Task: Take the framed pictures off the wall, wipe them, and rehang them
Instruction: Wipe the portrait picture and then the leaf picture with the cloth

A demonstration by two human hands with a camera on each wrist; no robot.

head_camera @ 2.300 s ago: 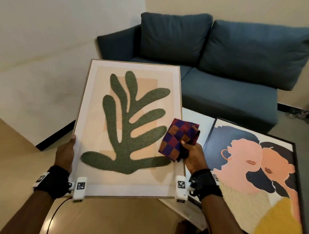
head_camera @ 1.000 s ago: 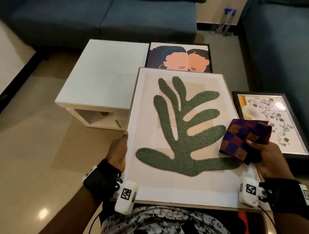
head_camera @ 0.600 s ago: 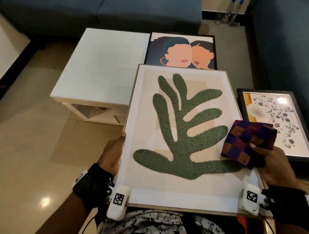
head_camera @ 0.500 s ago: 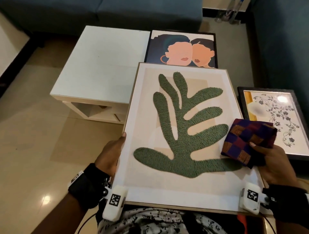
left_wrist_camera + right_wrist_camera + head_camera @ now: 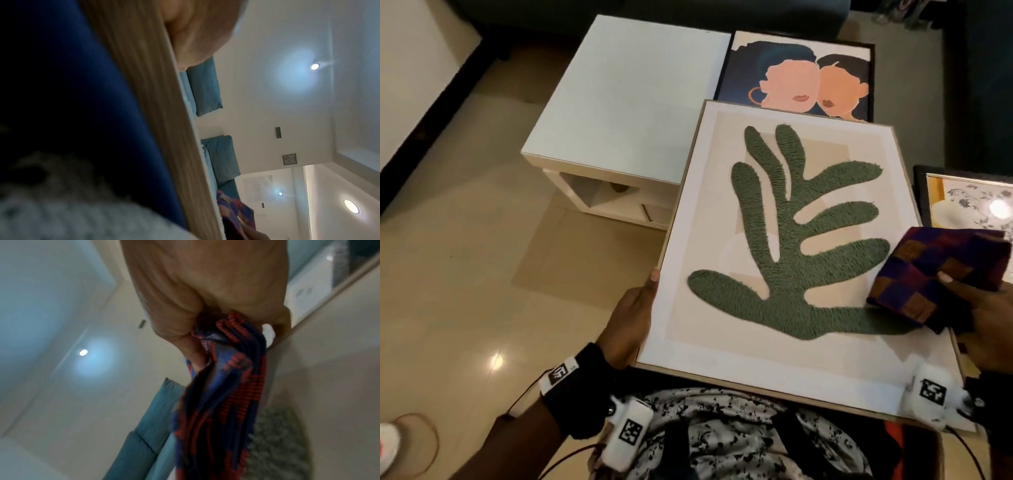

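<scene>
A light-wood framed picture [image 5: 791, 363] with a green leaf shape lies flat in front of me, its near edge over my lap. My left hand [image 5: 631, 318] grips its left edge, thumb on top. The frame's wooden edge [image 5: 164, 129] fills the left wrist view. My right hand [image 5: 983, 322] holds the frame's right side and pinches a folded purple and orange checked cloth [image 5: 935, 274] against the glass. The right wrist view has the same cloth [image 5: 224, 394] bunched in my fingers.
A white side table [image 5: 619, 102] stands ahead to the left. A black-framed picture of two faces [image 5: 798, 75] lies beyond the held frame. A black-framed floral picture [image 5: 969, 202] lies at the right. Dark blue sofas [image 5: 983, 82] border the top and right. Tiled floor [image 5: 465, 274] lies at left.
I turned from the wall and sofa toward the side table, carrying the leaf picture. Over the last second it shifted slightly right and lower toward my lap. Both grips are unchanged.
</scene>
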